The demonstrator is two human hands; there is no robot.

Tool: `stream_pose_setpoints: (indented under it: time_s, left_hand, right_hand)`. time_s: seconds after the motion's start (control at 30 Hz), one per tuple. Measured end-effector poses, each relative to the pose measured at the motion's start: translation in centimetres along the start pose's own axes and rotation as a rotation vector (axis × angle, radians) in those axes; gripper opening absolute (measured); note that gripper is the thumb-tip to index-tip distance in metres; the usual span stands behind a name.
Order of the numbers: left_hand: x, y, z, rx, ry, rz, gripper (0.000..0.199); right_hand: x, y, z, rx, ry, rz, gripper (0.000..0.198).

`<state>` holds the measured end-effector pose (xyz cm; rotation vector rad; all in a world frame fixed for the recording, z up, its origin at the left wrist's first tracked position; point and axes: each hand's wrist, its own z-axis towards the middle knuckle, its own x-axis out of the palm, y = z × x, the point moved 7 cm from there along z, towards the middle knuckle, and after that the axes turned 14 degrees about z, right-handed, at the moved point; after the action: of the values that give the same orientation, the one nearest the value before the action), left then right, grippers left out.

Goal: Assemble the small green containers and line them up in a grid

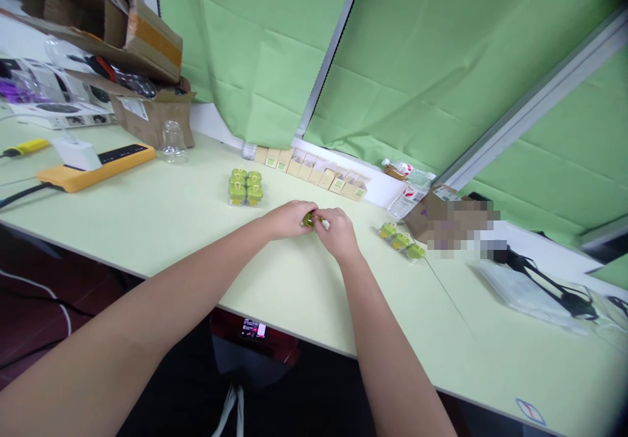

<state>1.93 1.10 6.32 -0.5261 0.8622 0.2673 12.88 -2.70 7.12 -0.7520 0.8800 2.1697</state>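
My left hand (289,220) is closed around a small green container (308,219) above the middle of the table. From the other side, my right hand (338,231) pinches the same piece with thumb and fingers. Most of it is covered by my fingers, so its exact form does not show. Beyond my left hand stands a block of several small clear containers with green lids (246,188), yellow showing inside. A shorter group of similar green-lidded containers (401,241) sits to the right of my right hand.
A row of small cardboard boxes (314,170) lines the back edge. At left are an orange power strip (122,162), a clear plastic cup (173,142) and stacked cartons (152,120). Plastic bottles (406,200) and a black strap (549,286) lie at right.
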Motion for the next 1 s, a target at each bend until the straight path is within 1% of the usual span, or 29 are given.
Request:
stream_pose_setpoints:
  time_s: [0.1, 0.27, 0.33, 0.43, 0.6, 0.73, 0.9, 1.0]
  left_hand:
    - [0.3, 0.1, 0.1, -0.004, 0.024, -0.037, 0.011]
    - [0.7, 0.2, 0.1, 0.014, 0.042, -0.070, 0.007]
    - [0.6, 0.3, 0.1, 0.000, 0.029, -0.085, 0.010]
    - [0.5, 0.5, 0.0, -0.048, 0.012, -0.137, 0.018]
    - [0.9, 0.9, 0.0, -0.121, 0.026, -0.237, 0.027]
    - [1.2, 0.9, 0.0, -0.084, 0.034, -0.233, 0.027]
    - [1.1, 0.6, 0.1, -0.034, 0.030, -0.171, 0.023]
    - [1.1, 0.5, 0.0, -0.033, 0.034, -0.167, 0.022]
  right_hand:
    - [0.7, -0.4, 0.0, 0.013, 0.097, -0.062, 0.018]
    - [0.9, -1.0, -0.1, 0.035, 0.111, -0.109, 0.018]
    - [0.8, -0.9, -0.1, 0.024, 0.093, -0.135, 0.019]
    - [0.7, -0.6, 0.0, 0.008, 0.065, -0.152, 0.019]
    - [0.8, -0.5, 0.0, 0.018, 0.102, -0.117, 0.019]
    - [1.2, -1.1, -0.1, 0.068, 0.155, -0.128, 0.019]
    - [1.5, -1.3, -0.3, 0.050, 0.154, -0.199, 0.022]
    - [1.6, -1.3, -0.3, 0.052, 0.147, -0.182, 0.022]
